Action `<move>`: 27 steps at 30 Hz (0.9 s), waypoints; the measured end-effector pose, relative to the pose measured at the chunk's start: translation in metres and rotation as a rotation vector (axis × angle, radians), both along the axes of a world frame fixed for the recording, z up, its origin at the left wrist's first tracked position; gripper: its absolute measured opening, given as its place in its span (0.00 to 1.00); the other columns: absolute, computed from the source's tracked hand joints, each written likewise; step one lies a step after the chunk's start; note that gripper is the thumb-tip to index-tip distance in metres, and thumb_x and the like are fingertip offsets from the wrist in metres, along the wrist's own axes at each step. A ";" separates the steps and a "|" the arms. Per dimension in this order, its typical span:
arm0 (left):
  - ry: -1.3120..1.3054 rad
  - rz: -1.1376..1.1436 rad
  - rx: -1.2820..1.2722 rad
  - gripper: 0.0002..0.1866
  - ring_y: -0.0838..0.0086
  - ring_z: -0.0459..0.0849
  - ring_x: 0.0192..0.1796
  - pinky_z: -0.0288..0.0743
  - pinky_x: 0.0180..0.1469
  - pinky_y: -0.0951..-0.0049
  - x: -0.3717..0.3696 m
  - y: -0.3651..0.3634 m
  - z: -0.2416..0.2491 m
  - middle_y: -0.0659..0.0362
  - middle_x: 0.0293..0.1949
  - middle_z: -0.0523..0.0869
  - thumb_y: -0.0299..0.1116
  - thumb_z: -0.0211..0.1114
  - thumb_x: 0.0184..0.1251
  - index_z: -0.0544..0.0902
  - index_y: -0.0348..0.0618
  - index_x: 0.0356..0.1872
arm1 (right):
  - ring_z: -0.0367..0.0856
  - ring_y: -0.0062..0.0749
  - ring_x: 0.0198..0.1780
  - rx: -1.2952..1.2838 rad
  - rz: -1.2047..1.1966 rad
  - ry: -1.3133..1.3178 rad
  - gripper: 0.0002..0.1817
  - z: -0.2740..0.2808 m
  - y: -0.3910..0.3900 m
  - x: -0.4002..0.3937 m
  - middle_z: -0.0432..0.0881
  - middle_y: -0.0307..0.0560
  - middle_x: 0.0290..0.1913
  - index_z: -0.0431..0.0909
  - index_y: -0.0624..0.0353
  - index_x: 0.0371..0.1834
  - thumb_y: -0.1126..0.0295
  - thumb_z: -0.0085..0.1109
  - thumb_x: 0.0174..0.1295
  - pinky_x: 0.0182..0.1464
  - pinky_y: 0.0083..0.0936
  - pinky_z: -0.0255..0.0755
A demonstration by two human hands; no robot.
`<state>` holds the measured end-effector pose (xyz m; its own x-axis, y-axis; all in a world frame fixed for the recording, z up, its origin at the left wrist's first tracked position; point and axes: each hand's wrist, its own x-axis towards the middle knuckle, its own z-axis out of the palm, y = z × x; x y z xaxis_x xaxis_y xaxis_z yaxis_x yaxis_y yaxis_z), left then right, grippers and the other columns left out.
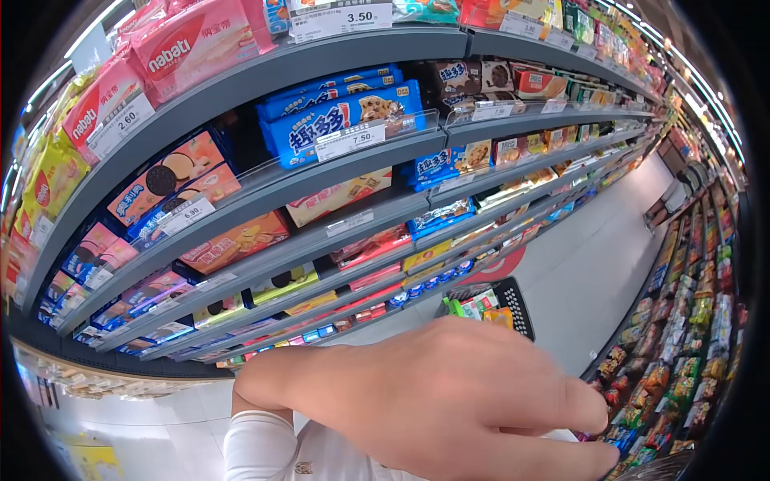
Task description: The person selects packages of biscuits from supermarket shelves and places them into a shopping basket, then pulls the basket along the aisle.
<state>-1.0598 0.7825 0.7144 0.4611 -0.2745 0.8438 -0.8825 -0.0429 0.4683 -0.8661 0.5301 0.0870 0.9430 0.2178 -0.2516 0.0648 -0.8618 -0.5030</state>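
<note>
My left hand (473, 393) fills the lower middle, its back towards me and its fingers pointing right. The thumb and forefinger stretch out with a gap between them, and I see nothing held there; the other fingers are hidden. The forearm comes out of a white sleeve (255, 449) at lower left. Just beyond the knuckles, partly covered by the hand, shows a black shopping basket (517, 309) with several packages (483, 303) in it. My right hand is not in view.
Grey snack shelves (321, 180) run along the left, with blue cookie packs (345, 120), pink wafer bags (188, 52) and price tags. A second shelf of packets (682, 361) lines the right. Pale floor (593, 240) lies between; another person (682, 192) is further down the aisle.
</note>
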 end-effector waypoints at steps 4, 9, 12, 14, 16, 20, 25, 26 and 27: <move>-0.032 0.187 -0.207 0.06 0.68 0.88 0.30 0.81 0.29 0.68 -0.002 -0.024 -0.008 0.51 0.48 0.95 0.24 0.73 0.71 0.94 0.45 0.44 | 0.92 0.70 0.49 0.006 0.012 0.004 0.23 0.011 -0.002 0.000 0.92 0.73 0.43 0.91 0.69 0.48 0.56 0.71 0.64 0.55 0.57 0.85; -0.150 0.227 -0.202 0.05 0.70 0.85 0.28 0.77 0.27 0.70 0.013 -0.030 -0.012 0.55 0.44 0.93 0.24 0.73 0.69 0.91 0.49 0.41 | 0.92 0.71 0.49 0.009 0.016 -0.012 0.23 0.015 -0.001 -0.001 0.91 0.74 0.43 0.91 0.69 0.48 0.56 0.71 0.63 0.55 0.58 0.85; -0.357 0.271 -0.077 0.04 0.69 0.85 0.28 0.76 0.26 0.70 0.030 -0.032 -0.016 0.56 0.43 0.93 0.26 0.74 0.67 0.90 0.48 0.39 | 0.92 0.70 0.50 0.026 0.015 0.004 0.23 0.019 -0.001 -0.002 0.91 0.74 0.43 0.91 0.69 0.48 0.56 0.71 0.64 0.55 0.58 0.85; -0.414 0.311 -0.081 0.04 0.69 0.85 0.28 0.76 0.26 0.70 0.027 -0.027 -0.013 0.57 0.43 0.93 0.27 0.75 0.66 0.89 0.48 0.38 | 0.92 0.70 0.50 0.034 0.017 0.024 0.23 0.022 -0.001 -0.003 0.91 0.74 0.43 0.91 0.69 0.48 0.56 0.71 0.64 0.55 0.58 0.85; -0.012 0.060 0.150 0.13 0.55 0.95 0.49 0.92 0.56 0.57 0.011 -0.010 0.002 0.49 0.52 0.96 0.35 0.74 0.77 0.92 0.36 0.50 | 0.92 0.70 0.50 0.038 0.001 0.046 0.23 0.024 -0.001 -0.003 0.91 0.74 0.43 0.91 0.68 0.48 0.56 0.71 0.64 0.55 0.58 0.84; -0.218 0.379 -0.032 0.06 0.65 0.84 0.27 0.74 0.25 0.67 0.011 -0.044 0.006 0.59 0.36 0.91 0.34 0.72 0.71 0.86 0.47 0.34 | 0.92 0.69 0.51 0.033 -0.007 0.066 0.22 0.025 -0.006 -0.003 0.91 0.74 0.44 0.92 0.67 0.48 0.56 0.70 0.64 0.55 0.58 0.84; -0.048 0.355 0.374 0.16 0.60 0.95 0.49 0.91 0.52 0.61 0.026 -0.029 -0.024 0.55 0.54 0.94 0.29 0.75 0.71 0.92 0.48 0.58 | 0.93 0.58 0.57 0.246 0.029 0.135 0.35 -0.036 -0.004 -0.002 0.94 0.64 0.50 0.92 0.60 0.54 0.35 0.61 0.73 0.52 0.55 0.82; -0.019 0.403 0.416 0.19 0.61 0.95 0.50 0.90 0.52 0.61 0.033 -0.025 -0.039 0.56 0.56 0.93 0.30 0.75 0.69 0.91 0.50 0.61 | 0.92 0.64 0.54 0.193 0.020 0.090 0.28 -0.039 -0.017 0.003 0.93 0.69 0.48 0.92 0.62 0.52 0.45 0.65 0.69 0.54 0.56 0.83; 0.013 0.449 0.458 0.22 0.61 0.95 0.51 0.89 0.53 0.62 0.036 -0.019 -0.057 0.57 0.59 0.92 0.31 0.75 0.68 0.90 0.52 0.63 | 0.92 0.69 0.51 0.141 0.009 0.050 0.23 -0.041 -0.025 0.006 0.91 0.73 0.46 0.92 0.65 0.49 0.55 0.69 0.65 0.56 0.57 0.84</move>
<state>-1.0235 0.7630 0.6569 0.6244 -0.3840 0.6803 -0.7265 -0.6054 0.3251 -0.8601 0.5052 0.0460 0.9278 0.2629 -0.2647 0.0443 -0.7821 -0.6215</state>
